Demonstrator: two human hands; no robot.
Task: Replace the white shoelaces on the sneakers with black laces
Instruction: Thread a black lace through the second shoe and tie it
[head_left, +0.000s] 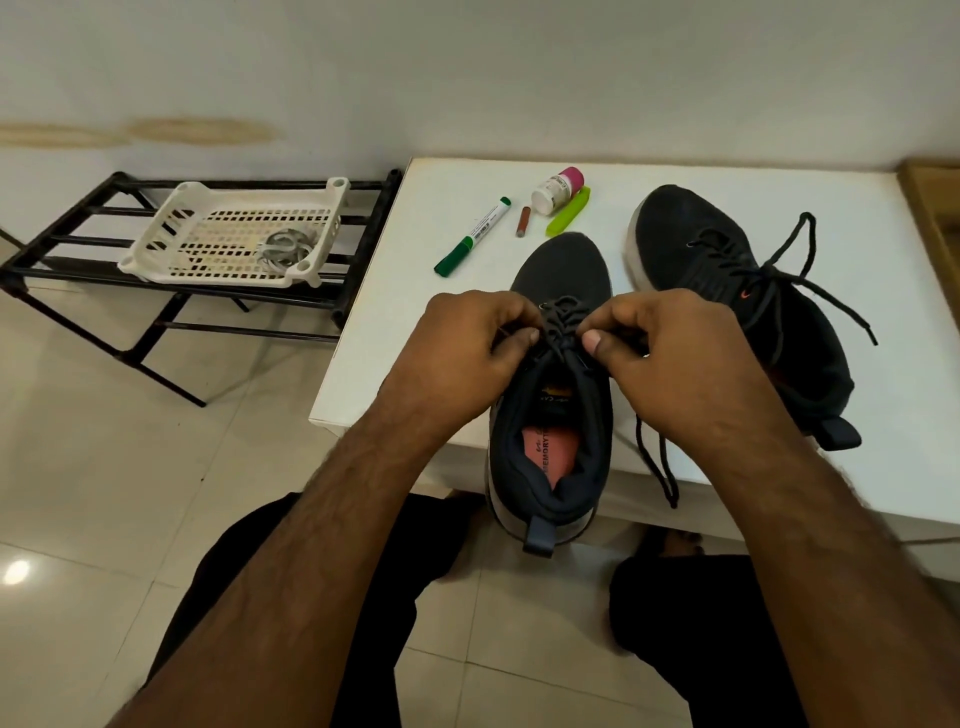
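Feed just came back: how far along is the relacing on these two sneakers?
The far sneaker looks done: black lace threaded and tied. In hand: left hand and right hand pinch the dark lace on the near sneaker; loose ends trail off the table edge. Left: tying those ends.

- We read "MEMORY" in dark letters on the pink insole (553, 451) of the near sneaker (556, 395).
- We cannot read the marker (475, 235) and bottle (555, 191) print.

table (363, 374): green marker (472, 236), white bottle (555, 191), lime clip (568, 211) | rack (62, 260): white basket (228, 234)
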